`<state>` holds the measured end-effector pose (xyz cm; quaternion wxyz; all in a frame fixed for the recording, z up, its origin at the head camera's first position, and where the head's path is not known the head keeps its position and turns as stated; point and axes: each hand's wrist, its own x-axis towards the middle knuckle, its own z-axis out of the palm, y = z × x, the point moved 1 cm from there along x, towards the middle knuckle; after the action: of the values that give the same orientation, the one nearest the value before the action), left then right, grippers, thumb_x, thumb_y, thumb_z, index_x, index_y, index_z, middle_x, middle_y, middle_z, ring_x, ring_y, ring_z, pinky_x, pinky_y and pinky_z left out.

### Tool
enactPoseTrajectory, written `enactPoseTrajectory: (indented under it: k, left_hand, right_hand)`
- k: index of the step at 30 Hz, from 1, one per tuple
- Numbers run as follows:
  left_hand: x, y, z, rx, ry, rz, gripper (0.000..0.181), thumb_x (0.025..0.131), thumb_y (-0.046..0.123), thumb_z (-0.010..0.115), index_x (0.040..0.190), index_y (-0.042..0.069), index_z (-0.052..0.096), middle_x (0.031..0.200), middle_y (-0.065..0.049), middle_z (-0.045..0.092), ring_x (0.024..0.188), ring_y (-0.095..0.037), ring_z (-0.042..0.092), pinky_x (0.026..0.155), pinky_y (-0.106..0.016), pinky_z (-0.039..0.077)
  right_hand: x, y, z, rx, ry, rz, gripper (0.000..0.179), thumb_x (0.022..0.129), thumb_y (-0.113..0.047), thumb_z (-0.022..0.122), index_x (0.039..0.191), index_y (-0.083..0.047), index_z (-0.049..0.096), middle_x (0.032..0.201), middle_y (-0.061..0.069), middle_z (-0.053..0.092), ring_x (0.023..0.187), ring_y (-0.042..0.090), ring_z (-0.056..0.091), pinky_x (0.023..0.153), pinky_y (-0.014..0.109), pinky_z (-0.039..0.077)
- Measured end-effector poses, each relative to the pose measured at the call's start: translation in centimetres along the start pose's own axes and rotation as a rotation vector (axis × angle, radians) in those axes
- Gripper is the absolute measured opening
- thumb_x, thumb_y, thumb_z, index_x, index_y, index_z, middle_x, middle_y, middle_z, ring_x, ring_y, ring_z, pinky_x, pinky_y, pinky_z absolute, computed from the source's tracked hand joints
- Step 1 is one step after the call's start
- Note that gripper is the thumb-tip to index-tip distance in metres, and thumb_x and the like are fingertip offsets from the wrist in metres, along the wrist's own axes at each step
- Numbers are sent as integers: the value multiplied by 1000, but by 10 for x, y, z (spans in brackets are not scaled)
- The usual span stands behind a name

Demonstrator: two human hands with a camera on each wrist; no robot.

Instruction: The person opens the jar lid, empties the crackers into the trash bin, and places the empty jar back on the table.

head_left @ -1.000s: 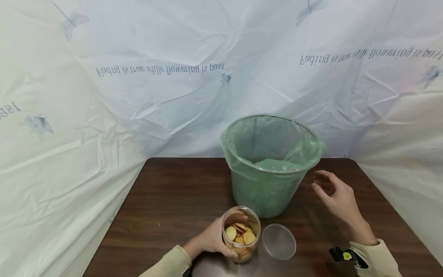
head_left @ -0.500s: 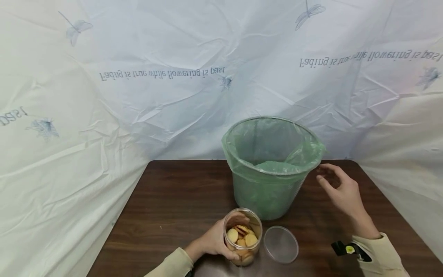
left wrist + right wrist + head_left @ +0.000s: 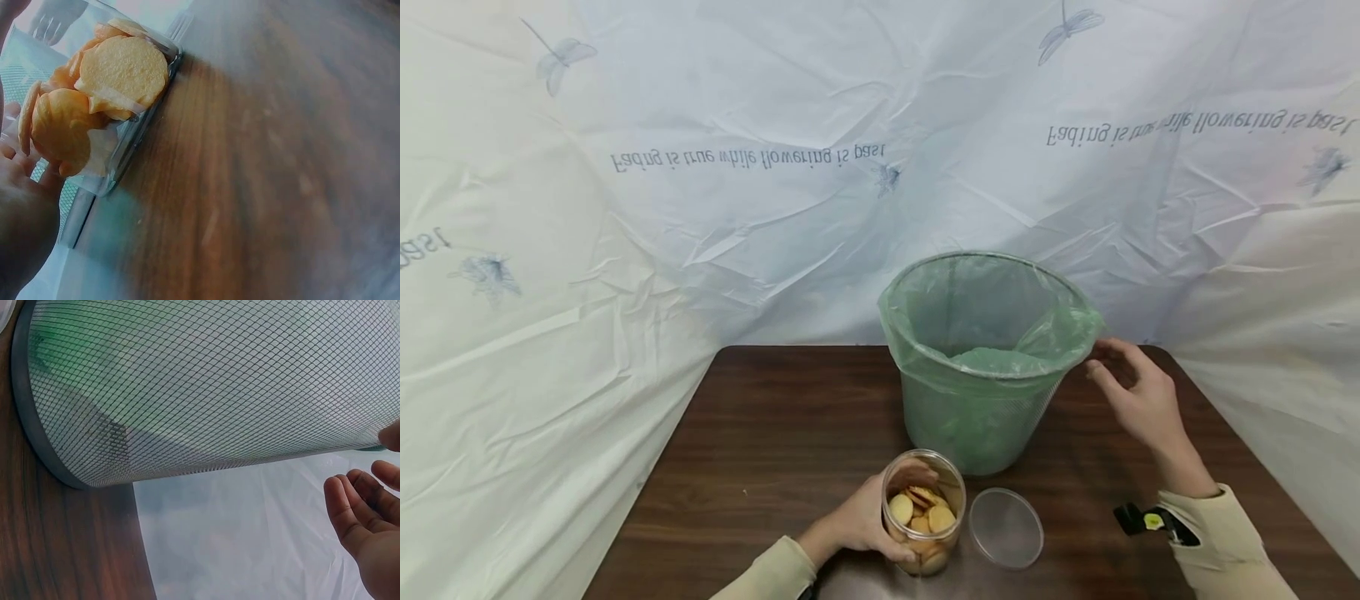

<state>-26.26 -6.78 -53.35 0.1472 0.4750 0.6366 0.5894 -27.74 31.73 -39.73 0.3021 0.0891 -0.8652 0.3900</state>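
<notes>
My left hand (image 3: 859, 515) grips a clear plastic jar (image 3: 957, 483) around its side near the table's front. The jar has no lid on, and round yellow biscuits (image 3: 917, 510) lie inside; they also show through the wall in the left wrist view (image 3: 124, 69). My right hand (image 3: 1142, 400) is at the right side of a mesh bin (image 3: 206, 381) lined with a green bag (image 3: 992, 379), just under the rim. Its fingers are loosely bent with nothing between them in the right wrist view. Whether a fingertip touches the bin or bag, I cannot tell.
A clear round lid (image 3: 1006, 528) lies flat on the dark wooden table (image 3: 790, 433), right of the jar and in front of the bin. White printed sheeting (image 3: 775, 225) hangs behind the table and along both sides.
My right hand has moved up and slightly away from me, closer to the bin's rim. The left hand keeps hold of the jar in nearly the same spot.
</notes>
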Motion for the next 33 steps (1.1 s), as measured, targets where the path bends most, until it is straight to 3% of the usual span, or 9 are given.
enactPoseTrajectory:
  k: [10,20,27,33]
  left_hand:
    - [-2,-1,1,5,6,-15,100,66,8,86,149,14,29,144,-10,47,131,-28,49,111,-34,39]
    - [-1,1,0,18,5,-23,100,66,8,85,149,14,29,144,-10,48,132,-26,48,111,-33,38]
    - [-3,1,0,32,10,-25,99,67,8,86,148,16,30,144,-8,49,131,-25,49,111,-33,39]
    - [-2,3,0,45,15,-38,99,66,10,86,148,18,30,144,-8,49,131,-24,49,111,-33,39]
  right_hand:
    - [12,-3,2,26,21,13,37,97,-13,60,132,-3,57,115,-21,52,86,-11,56,73,3,45]
    - [20,-6,3,5,4,43,39,99,-20,57,133,-1,55,121,2,56,100,-18,47,78,2,41]
    - [26,-9,1,9,26,49,37,98,-22,58,130,-2,57,114,-22,51,102,-19,45,82,0,37]
    - [27,-10,1,10,30,52,39,98,-21,58,132,-1,55,116,-21,49,104,-19,44,82,0,37]
